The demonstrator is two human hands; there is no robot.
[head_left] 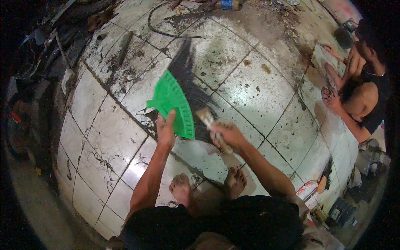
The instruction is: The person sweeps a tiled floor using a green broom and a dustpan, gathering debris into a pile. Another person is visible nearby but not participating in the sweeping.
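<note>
My left hand [166, 127] is closed on a green fan-shaped plastic piece [171, 106], its thumb lying on the face. The piece looks like a broom head, with a short stub on one side and a ribbed curved edge. Black bristle-like fibres [192, 83] spread beyond that edge; whether they are joined to it I cannot tell. In my right hand [227, 135] is a paintbrush [205, 116] with a pale, stained handle, slightly blurred. Its bristle end points toward the fibres and the green piece.
Under me is a stained tile floor [258, 104]. A black hose [152, 26] curves at the far side, near a short dark tube [125, 48]. Dark clutter [41, 54] lines the left. At the right, another person [358, 96] sits with hands near a flat board [327, 62].
</note>
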